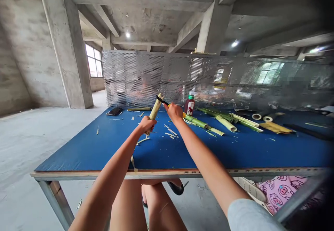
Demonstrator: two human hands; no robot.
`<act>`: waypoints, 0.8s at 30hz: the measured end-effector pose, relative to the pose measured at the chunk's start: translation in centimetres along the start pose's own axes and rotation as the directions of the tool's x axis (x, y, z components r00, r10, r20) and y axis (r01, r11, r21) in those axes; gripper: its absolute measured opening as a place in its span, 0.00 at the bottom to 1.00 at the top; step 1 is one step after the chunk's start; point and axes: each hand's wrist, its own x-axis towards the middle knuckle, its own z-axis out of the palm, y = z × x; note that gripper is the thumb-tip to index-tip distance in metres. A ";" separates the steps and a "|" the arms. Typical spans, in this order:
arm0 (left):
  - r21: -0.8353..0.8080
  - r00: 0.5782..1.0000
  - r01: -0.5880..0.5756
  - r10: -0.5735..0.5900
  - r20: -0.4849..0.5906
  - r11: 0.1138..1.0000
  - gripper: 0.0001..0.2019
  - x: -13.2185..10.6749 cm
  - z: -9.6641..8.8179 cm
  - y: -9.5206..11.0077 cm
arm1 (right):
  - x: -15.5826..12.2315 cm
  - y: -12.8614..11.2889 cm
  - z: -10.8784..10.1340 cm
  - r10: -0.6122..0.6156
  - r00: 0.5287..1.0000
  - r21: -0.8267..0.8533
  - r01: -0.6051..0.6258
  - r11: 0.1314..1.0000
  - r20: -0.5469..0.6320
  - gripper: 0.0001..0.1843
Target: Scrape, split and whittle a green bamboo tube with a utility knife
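Note:
My left hand (148, 124) is wrapped round the lower part of a pale, peeled cane stalk (155, 111), tilted with its top leaning away to the right. In my right hand (174, 111) is a knife (165, 102) with a dark blade and a black-and-yellow handle. Its blade lies across the stalk near the upper end; whether it bites in is too small to tell. Pale shavings (171, 132) are scattered on the blue tabletop (109, 147) around both hands. Just beyond my right hand stands a dark red drink bottle (190, 104) with a green label band.
Green and part-peeled stalks (227, 123) lie to the right, with paper rolls (267, 118) and a yellow-brown packet (277, 127) past them. At the back left is a black phone-like object (114, 111). A perforated metal screen (135, 79) borders the far edge; blurred people sit behind it.

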 end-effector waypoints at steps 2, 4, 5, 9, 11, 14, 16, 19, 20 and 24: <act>0.007 1.000 0.006 -0.006 0.001 1.000 0.08 0.0 -0.1 -0.2 | 0.5 -0.4 -0.2 -0.007 1.000 0.044 0.006 0.999 0.018 0.33; 0.027 1.000 0.006 -0.006 0.005 1.000 0.08 -0.1 -0.6 -0.6 | 1.5 0.1 -1.0 0.073 0.995 0.100 -0.080 0.992 0.065 0.33; 0.037 1.000 -0.002 0.001 0.016 0.999 0.08 -0.2 -1.0 -0.8 | 2.2 0.8 -1.6 0.155 0.983 0.123 -0.166 0.978 0.097 0.34; 0.004 0.999 -0.043 0.043 0.017 0.999 0.07 -0.7 -2.4 -1.2 | 5.3 6.1 -4.4 0.361 0.928 0.097 -0.369 0.924 0.092 0.37; -0.032 0.999 -0.044 0.044 -0.015 0.999 0.07 -0.8 -2.7 -1.1 | 6.0 8.7 -5.2 0.400 0.914 0.083 -0.405 0.911 0.064 0.35; -0.067 0.999 -0.050 0.050 -0.002 0.997 0.07 -0.8 -2.5 -1.0 | 5.1 10.0 -5.2 0.315 0.945 0.067 -0.321 0.945 0.093 0.33; -0.092 0.999 -0.035 0.038 0.026 0.995 0.07 -0.7 -2.4 -1.2 | 3.4 9.0 -4.6 0.190 0.973 0.087 -0.202 0.976 0.128 0.33; -0.113 0.999 0.006 -0.001 0.047 0.994 0.08 -0.5 -2.4 -1.8 | 0.1 5.7 -3.9 -0.044 0.987 0.174 0.016 0.985 0.157 0.33; -0.121 0.999 0.009 -0.003 0.046 0.993 0.08 -0.4 -2.4 -2.0 | -1.0 4.4 -3.8 -0.109 0.984 0.189 0.081 0.979 0.143 0.33; -0.150 0.998 -0.014 0.023 0.058 0.989 0.08 -0.1 -2.5 -2.4 | -4.5 0.3 -4.1 -0.255 0.962 0.105 0.244 0.964 0.102 0.34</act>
